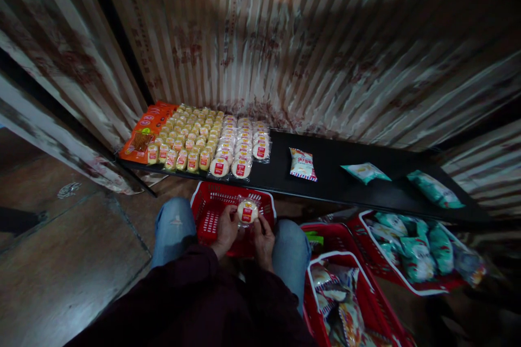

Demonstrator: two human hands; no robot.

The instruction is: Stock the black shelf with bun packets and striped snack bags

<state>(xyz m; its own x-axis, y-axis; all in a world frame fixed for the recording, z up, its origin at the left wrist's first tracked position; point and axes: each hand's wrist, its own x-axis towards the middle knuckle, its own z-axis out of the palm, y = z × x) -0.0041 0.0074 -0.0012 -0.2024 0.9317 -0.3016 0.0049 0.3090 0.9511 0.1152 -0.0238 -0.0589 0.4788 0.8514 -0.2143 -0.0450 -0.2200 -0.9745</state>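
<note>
A round white cracker pack (247, 211) with a red label is held between my two hands, over a red basket (209, 200) that stands between my knees. My left hand (226, 229) pinches the pack's left edge, and my right hand (264, 238) grips its lower right edge. Beyond the basket, on a black shelf (277, 173), similar white packs (241, 167) lie in overlapping rows. To their left are rows of small yellow packs (192, 160) and an orange bag (140, 138).
On the shelf's right half lie a white bag (302, 164) and two green bags (365, 172). Right of my knee, one red basket (311, 293) holds snack bags and another (374, 252) holds green bags. A pleated curtain (260, 38) hangs behind the shelf.
</note>
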